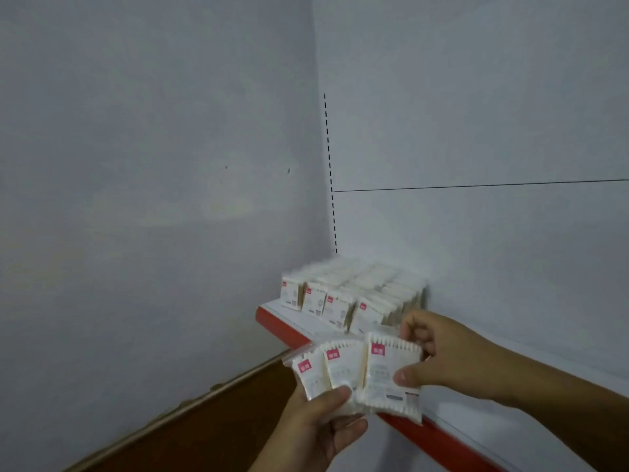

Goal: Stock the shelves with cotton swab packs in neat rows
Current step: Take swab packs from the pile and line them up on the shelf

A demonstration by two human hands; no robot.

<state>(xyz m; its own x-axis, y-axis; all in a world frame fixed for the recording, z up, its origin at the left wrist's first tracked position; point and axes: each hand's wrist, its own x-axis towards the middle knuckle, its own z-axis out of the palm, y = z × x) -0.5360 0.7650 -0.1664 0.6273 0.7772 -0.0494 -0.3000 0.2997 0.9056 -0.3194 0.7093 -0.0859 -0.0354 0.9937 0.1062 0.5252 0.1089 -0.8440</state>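
In front of the shelf's red front edge [286, 327], head view: the left hand [316, 427] grips a fan of cotton swab packs [343, 367] from below, thumb across their lower fronts. The right hand [442, 356] pinches the rightmost pack [388, 366] of the fan, thumb on its face and fingers curled behind its top corner. The step in hand appears to be drawing one pack off the fan. The next move likely calls for standing it upright, label forward, flush with a row's front. Stocked packs [354, 294] stand in rows at the shelf's corner end, against the back panel [493, 250]. A slotted upright [329, 165] rises in the corner between pale grey walls; brown floor [204, 434] lies below.
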